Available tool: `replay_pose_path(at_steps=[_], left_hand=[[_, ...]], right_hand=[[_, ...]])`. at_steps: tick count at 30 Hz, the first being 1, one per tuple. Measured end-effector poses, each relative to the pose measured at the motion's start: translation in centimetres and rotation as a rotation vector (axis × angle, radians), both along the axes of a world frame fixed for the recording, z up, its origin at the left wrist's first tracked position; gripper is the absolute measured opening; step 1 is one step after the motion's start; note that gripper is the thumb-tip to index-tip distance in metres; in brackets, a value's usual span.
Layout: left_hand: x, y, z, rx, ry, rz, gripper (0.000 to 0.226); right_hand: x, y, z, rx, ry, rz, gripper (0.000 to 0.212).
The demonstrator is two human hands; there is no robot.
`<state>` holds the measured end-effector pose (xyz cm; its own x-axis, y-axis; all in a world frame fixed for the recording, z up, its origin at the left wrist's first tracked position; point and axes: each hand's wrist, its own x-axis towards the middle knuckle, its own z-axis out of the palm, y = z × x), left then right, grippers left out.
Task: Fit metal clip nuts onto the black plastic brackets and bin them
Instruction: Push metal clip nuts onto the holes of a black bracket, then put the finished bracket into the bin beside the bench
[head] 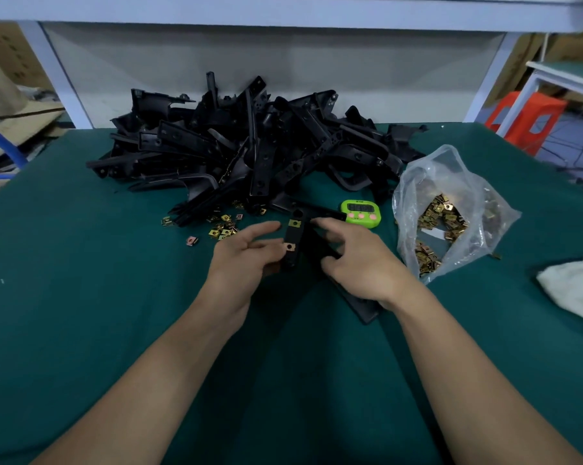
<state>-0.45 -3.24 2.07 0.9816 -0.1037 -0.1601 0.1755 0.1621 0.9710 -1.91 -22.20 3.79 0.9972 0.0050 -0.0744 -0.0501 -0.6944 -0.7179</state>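
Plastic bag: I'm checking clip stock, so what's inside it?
The bag holds a loose pile of gold clip nuts and a white slip. Whatever lies beneath the pile is covered.

Table (82,263): bracket pile (250,146) at back centre, up against the rear panel (283,62). Loose clip nuts (221,228) lie scattered just before the pile's front edge, left of centre. Timer (361,213) before the pile, right of centre. Plastic bag (451,176) just right of the timer, bagged clip nuts (446,216) inside it. Cloth (575,286) at far right edge, apart from the bag. Single bracket (292,236) at centre, before the timer, held between left hand (246,260) and right hand (357,260). Two fitted clip nuts (294,223) sit on it, one behind the other. Stool (525,115) beyond the table, back right.
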Motion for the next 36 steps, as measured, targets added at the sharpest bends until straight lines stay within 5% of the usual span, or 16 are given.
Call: replay_pose_path(at_steps=[5, 8, 12, 19, 22, 29, 34, 36], left_hand=[[-0.5, -1.5, 1.5, -0.048, -0.076, -0.01, 0.02], [-1.0, -3.5, 2.1, 0.163, -0.268, -0.045, 0.021], [-1.8, -7.0, 3.3, 0.26, -0.368, 0.016, 0.026], [-3.5, -15.5, 6.2, 0.163, -0.349, -0.16, 0.022], [-5.0, -21.4, 6.5, 0.018, -0.196, -0.281, 0.02], [-9.1, -34.0, 4.6, -0.131, 0.432, -0.591, 0.007], [-11.4, -40.0, 8.9, -0.037, 0.484, -0.69, 0.031], [-12.1, -41.5, 10.4, 0.066, 0.452, -0.753, 0.047]], right_hand=[[-2.5, 0.2, 0.5, 0.275, -0.11, -0.245, 0.047], [-3.8, -0.4, 1.4, 0.376, -0.179, -0.33, 0.034], [-6.2, -2.3, 2.0, 0.665, -0.2, -0.437, 0.04], [-13.0, -7.4, 2.7, 0.834, -0.185, -0.427, 0.067], [-16.2, -10.6, 3.1, 0.874, -0.215, -0.581, 0.067], [-22.0, -18.1, 2.3, 1.017, -0.209, -1.033, 0.021], [-18.4, -31.0, 6.5, 0.941, -0.332, -1.281, 0.005], [-17.1, -36.1, 7.9, 1.033, -0.288, -1.293, 0.031]])
